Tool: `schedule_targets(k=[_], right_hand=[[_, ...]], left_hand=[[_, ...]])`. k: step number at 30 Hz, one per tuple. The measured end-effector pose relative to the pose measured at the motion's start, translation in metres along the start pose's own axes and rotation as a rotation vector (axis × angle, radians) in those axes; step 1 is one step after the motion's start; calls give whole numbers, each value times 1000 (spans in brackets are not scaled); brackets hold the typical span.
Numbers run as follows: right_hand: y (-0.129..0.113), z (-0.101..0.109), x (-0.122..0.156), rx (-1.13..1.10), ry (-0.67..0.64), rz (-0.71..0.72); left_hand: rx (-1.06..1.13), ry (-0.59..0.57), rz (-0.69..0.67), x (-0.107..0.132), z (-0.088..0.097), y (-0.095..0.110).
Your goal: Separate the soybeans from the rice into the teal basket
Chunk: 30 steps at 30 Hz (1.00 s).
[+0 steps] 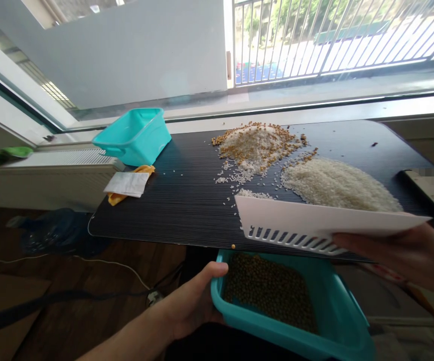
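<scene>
My left hand (192, 301) is closed on the left end of a teal plastic bin (337, 281), thumb over the rim. The bin is held below the table's front edge, with small brownish round grains (269, 291) covering much of its bottom. My right hand (401, 253) grips a white plastic sheet (299, 215) with a row of slots along one edge. That sheet is tilted above the table's front edge, over the bin. Behind it lies a pile of white rice (337, 183). Further back is a mound of rice mixed with yellow-brown peas (258, 143). One pea (233, 246) sits at the table edge.
Another teal bin (134, 138) stands at the back left of the dark table (186, 200). Before it lie a folded white tissue and an orange cloth (128, 185). The window (201, 108) borders the back. A large plastic bottle (58, 230) and cables are on the floor.
</scene>
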State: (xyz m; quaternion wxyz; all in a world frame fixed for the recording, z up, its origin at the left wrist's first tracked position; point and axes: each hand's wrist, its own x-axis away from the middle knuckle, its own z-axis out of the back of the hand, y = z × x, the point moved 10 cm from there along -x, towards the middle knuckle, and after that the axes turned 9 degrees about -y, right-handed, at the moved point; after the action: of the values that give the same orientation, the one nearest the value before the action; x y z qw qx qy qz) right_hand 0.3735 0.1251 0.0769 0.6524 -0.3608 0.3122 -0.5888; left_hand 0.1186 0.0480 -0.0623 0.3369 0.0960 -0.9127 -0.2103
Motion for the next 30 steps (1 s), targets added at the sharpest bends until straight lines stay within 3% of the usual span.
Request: schedule_targets(k=[3, 7, 9, 12, 16, 18, 23, 30], right_hand=[[-12, -31, -4, -75, -134, 43], [-26, -51, 13, -24, -152, 96], [-36, -59, 21, 1, -108, 120], [-52, -71, 25, -73, 72, 160], [-64, -116, 3, -147, 44, 179], [-60, -120, -8, -139, 101, 148], [-28, -82, -5, -98, 362, -40], [28, -2, 25, 9, 636, -292]], left_hand=[[2, 7, -11, 0, 2, 1], [35, -9, -41, 5, 4, 1], [60, -21, -66, 9, 5, 1], [79, -52, -95, 14, 5, 1], [98, 9, -122, 21, 13, 6], [115, 75, -112, 26, 22, 6], [151, 135, -105, 32, 34, 3], [206, 62, -93, 17, 21, -12]])
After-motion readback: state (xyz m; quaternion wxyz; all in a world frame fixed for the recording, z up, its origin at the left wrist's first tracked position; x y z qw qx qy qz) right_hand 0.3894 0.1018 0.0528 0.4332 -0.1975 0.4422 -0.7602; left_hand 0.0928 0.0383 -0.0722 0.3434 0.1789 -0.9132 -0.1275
